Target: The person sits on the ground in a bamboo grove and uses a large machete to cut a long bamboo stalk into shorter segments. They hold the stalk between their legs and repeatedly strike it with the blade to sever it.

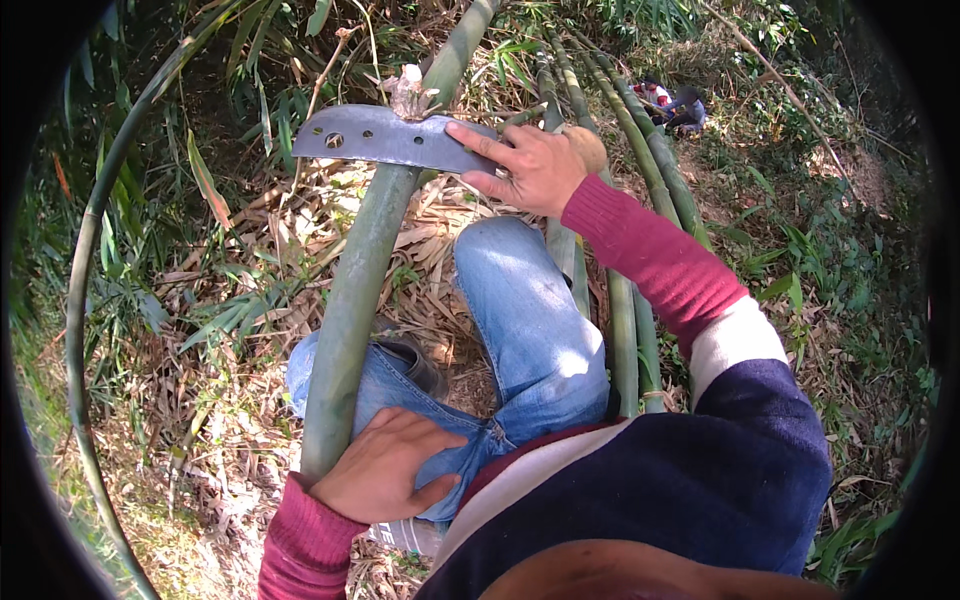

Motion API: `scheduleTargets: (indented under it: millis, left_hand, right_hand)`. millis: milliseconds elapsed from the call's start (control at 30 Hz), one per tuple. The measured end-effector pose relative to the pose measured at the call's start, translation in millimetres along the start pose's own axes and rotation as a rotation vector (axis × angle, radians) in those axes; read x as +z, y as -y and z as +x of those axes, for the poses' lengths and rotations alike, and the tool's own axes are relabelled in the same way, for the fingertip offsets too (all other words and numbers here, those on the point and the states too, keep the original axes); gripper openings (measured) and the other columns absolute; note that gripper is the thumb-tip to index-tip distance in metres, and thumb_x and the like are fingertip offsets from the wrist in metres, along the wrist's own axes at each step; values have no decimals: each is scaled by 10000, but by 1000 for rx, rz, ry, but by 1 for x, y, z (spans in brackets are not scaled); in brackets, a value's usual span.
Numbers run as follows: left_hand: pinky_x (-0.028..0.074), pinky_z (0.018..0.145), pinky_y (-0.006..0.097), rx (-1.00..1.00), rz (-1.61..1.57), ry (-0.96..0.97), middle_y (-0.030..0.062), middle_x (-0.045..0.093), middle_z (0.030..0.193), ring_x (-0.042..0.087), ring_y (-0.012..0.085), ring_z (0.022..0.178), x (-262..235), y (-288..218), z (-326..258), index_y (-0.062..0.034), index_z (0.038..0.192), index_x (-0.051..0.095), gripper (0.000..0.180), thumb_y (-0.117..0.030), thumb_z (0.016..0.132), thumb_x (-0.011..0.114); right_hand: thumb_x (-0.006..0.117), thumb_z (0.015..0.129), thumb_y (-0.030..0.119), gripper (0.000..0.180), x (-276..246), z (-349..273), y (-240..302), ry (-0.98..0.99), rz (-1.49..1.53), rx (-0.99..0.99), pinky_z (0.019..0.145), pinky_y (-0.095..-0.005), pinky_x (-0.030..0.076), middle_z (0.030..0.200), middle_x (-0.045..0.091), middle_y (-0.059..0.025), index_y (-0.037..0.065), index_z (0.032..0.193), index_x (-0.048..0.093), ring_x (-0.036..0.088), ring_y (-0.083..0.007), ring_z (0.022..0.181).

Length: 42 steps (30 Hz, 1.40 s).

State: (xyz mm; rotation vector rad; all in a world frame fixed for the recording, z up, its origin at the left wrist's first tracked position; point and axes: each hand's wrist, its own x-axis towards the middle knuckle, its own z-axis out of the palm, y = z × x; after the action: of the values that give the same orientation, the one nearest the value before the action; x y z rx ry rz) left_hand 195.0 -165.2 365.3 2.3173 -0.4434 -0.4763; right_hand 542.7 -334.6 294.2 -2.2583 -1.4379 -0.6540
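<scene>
My right hand is closed around a machete, its index finger stretched along the grey blade. The wide blade has several round holes and lies across a thick green bamboo pole, just below a pale, rough branch stub. The rounded wooden end of the handle shows past the hand. My left hand rests on my jeans, holding nothing, with its fingers laid out and thumb apart. Its wrist is beside the pole's near end, whose tip is hidden behind it.
Several long bamboo poles lie on the right, running away from me. A thin bent bamboo stem curves down the left. Dry leaves cover the ground between green plants. Far off at the upper right are what look like people, too small to make out.
</scene>
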Motion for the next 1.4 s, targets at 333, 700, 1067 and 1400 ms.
scheduleTargets:
  millis: [333, 700, 1067, 1400]
  left_hand:
    - [407, 1022, 409, -28, -51, 49, 128, 706, 1121, 631, 306, 1116, -2, 2, 2, -44, 1239, 686, 417, -247, 881, 758]
    - [408, 1017, 411, -49, -112, -10, 125, 708, 1080, 643, 307, 1065, 0, 2, -3, -52, 1255, 683, 432, -215, 868, 783]
    - [397, 1065, 411, -71, -73, 51, 160, 698, 1150, 622, 320, 1168, -4, 1, -2, -20, 1318, 638, 489, -266, 906, 736]
    - [406, 1049, 421, -79, -80, 77, 166, 695, 1147, 626, 327, 1148, -6, -1, 0, -16, 1329, 628, 501, -262, 906, 736]
  right_hand:
    - [552, 990, 643, 626, -1, -3, 13, -10, 8, -40, 528, -388, 530, 701, 522, -94, 411, 1564, 461, 592, -247, 580]
    - [570, 963, 669, 665, -6, 3, 16, 97, -38, -266, 531, -390, 528, 763, 526, -55, 427, 1570, 445, 600, -249, 644]
    - [571, 1017, 595, 658, -7, 11, 28, 189, 439, 157, 738, -452, 588, 965, 759, -137, 255, 1572, 473, 709, -299, 729]
    - [600, 1000, 592, 691, -9, -2, 39, 151, 309, -13, 614, -383, 564, 856, 710, -114, 247, 1583, 462, 703, -239, 744]
